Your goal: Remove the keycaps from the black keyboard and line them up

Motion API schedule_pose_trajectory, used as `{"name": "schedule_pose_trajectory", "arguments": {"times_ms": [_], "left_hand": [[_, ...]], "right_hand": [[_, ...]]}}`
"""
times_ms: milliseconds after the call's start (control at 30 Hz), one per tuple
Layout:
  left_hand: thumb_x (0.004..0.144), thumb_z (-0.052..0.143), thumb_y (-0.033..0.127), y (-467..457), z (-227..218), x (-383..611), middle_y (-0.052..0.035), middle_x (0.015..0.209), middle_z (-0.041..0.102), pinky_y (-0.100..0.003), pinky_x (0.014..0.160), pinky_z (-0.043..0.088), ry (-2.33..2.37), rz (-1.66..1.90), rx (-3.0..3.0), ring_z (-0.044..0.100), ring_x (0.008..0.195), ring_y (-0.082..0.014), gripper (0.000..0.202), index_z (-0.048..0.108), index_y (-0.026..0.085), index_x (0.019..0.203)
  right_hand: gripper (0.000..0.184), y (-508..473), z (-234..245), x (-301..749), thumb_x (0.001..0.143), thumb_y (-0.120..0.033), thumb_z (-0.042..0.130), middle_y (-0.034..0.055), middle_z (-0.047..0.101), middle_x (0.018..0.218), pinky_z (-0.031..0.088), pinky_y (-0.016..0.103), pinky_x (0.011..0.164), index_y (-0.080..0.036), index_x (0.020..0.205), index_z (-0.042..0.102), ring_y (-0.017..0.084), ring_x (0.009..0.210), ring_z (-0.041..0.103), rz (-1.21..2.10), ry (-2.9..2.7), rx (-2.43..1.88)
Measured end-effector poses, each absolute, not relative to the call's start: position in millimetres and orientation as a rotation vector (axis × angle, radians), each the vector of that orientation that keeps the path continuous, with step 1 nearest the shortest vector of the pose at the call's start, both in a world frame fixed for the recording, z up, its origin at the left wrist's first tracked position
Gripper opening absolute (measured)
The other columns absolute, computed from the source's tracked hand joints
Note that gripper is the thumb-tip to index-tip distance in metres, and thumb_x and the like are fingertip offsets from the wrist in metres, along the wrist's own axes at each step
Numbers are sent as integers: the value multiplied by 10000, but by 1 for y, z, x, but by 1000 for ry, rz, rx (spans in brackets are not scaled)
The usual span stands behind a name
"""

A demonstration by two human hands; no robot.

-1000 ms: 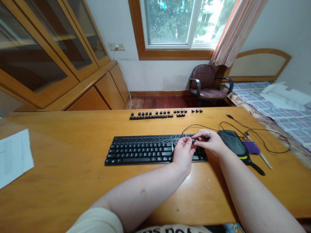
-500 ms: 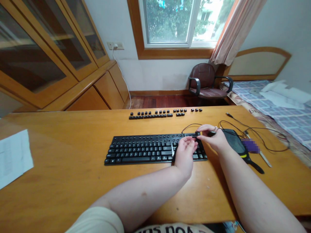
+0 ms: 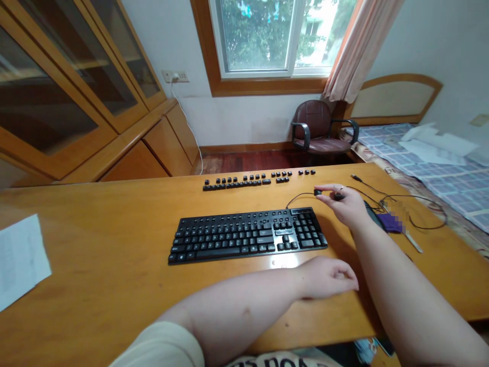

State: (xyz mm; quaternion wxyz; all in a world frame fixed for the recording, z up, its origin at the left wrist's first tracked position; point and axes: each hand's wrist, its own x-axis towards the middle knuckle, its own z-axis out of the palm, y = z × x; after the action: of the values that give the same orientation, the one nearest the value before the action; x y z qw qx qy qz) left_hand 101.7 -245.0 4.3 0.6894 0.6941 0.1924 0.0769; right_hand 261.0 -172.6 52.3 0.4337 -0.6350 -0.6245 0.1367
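Note:
A black keyboard (image 3: pixel 225 238) lies on the wooden desk, with bare sockets along its top rows where keycaps are off. Beyond its top right corner, my right hand (image 3: pixel 346 206) pinches a small black keycap (image 3: pixel 318 192) between thumb and fingertips, above the desk. Another dark object (image 3: pixel 338 196) is tucked in the same hand; its kind is mostly hidden. My left hand (image 3: pixel 330 278) rests in front of the keyboard's right end, fingers loosely curled, with nothing visible in them. Loose black keycaps (image 3: pixel 244 184) stand in two rows near the desk's far edge.
Right of the keyboard lie a black cable (image 3: pixel 416 198), a purple item (image 3: pixel 387 223) and a pale stick-like item (image 3: pixel 414 243). Papers (image 3: pixel 23 260) lie at the desk's left. Behind the desk stand an office chair (image 3: pixel 315 127) and a bed (image 3: pixel 420 148).
My right hand has lifted away from the keyboard's top right corner with the keycap in its fingertips. My left hand has come off the keyboard toward me and to the right.

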Motion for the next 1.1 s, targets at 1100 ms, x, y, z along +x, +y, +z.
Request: {"name": "schedule_pose_trajectory", "arguments": {"times_ms": [1100], "left_hand": [[746,588,298,-239,-10,110,15,741,585,-203,633,385,471,187,1162,460,628,-74,167,633,153,815]], "right_hand": [[267,-39,16,388,661,-306,653,73,702,857,429,266,620,-190,893,716,217,757,622,226,-1874,-2377]]}}
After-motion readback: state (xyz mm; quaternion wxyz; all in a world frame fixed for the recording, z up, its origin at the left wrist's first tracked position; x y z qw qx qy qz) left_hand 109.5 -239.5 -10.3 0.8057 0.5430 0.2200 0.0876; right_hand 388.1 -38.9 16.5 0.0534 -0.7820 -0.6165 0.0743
